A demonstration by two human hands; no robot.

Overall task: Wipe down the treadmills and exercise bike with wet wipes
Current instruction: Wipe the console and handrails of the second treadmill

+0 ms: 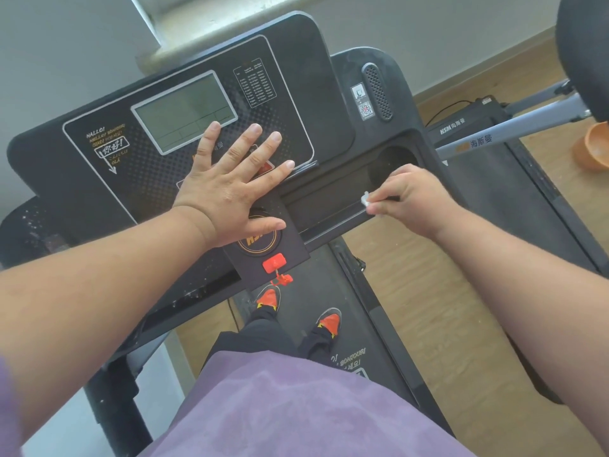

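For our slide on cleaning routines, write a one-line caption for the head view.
Left hand flat on the treadmill console, right hand pinching a wet wipe along the tray edge.

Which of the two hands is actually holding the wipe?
The right hand pinches the small white wipe over the console tray. The left hand lies flat with fingers spread on the control panel, holding nothing.
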